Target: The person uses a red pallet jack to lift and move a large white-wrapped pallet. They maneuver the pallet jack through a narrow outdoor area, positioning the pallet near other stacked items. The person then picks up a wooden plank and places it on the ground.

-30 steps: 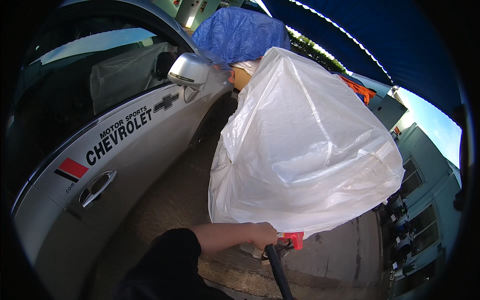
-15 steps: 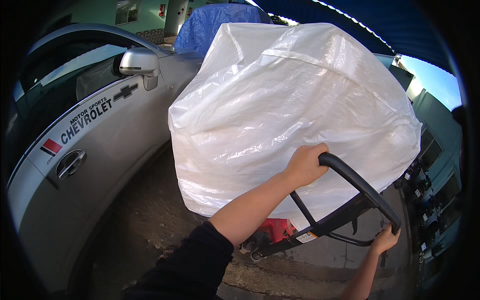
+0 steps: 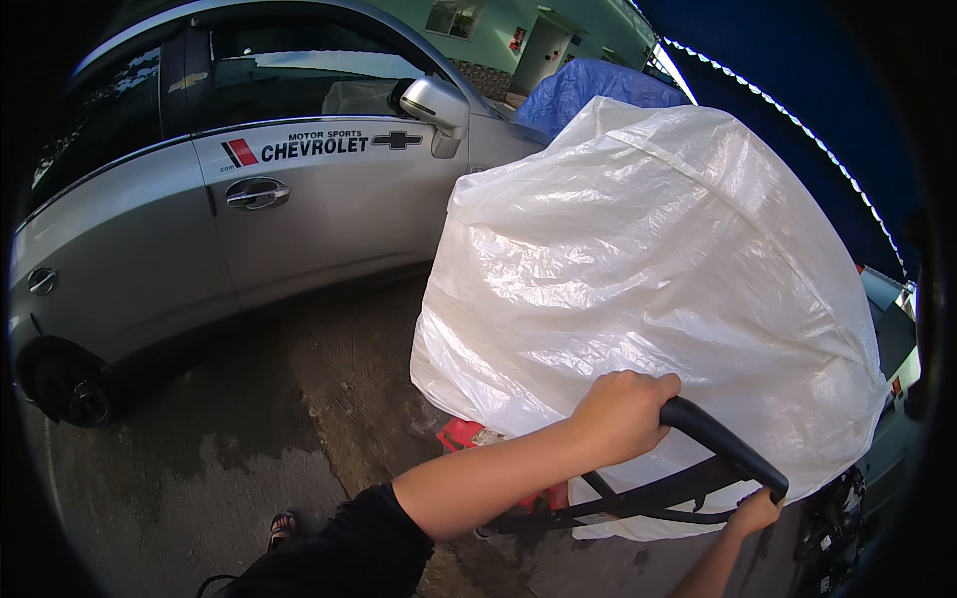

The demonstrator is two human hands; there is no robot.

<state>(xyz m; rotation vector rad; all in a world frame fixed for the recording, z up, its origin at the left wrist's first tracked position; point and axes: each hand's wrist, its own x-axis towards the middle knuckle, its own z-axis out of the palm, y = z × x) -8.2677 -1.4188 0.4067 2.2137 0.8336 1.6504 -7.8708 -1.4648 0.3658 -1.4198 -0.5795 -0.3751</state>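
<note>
My left hand [image 3: 623, 417] is closed around the upper left end of a black loop handle [image 3: 720, 439], its arm stretched across from the lower middle. At the handle's lower right corner my right hand [image 3: 755, 513] wraps round the same loop. A black shaft runs from the loop down to a red base [image 3: 461, 435], much like a pallet jack, mostly hidden by my left arm and the load. Just beyond the handle stands a bulky load under a glossy white plastic sheet [image 3: 638, 269]. What lies beneath the sheet is hidden.
A silver car [image 3: 339, 224] is parked on the left, its side mirror [image 3: 436, 108] close to the load. Behind stands a blue tarp-covered shape [image 3: 598, 95]. A dark blue awning [image 3: 797, 70] hangs overhead; dark objects [image 3: 832, 533] line the right. Wet patches mark the concrete [image 3: 259, 478].
My view has swung left, so more of the car and a sandalled foot show. The load and handle sit farther right in the picture, the handle shaft lying flatter. Both hands keep their hold.
</note>
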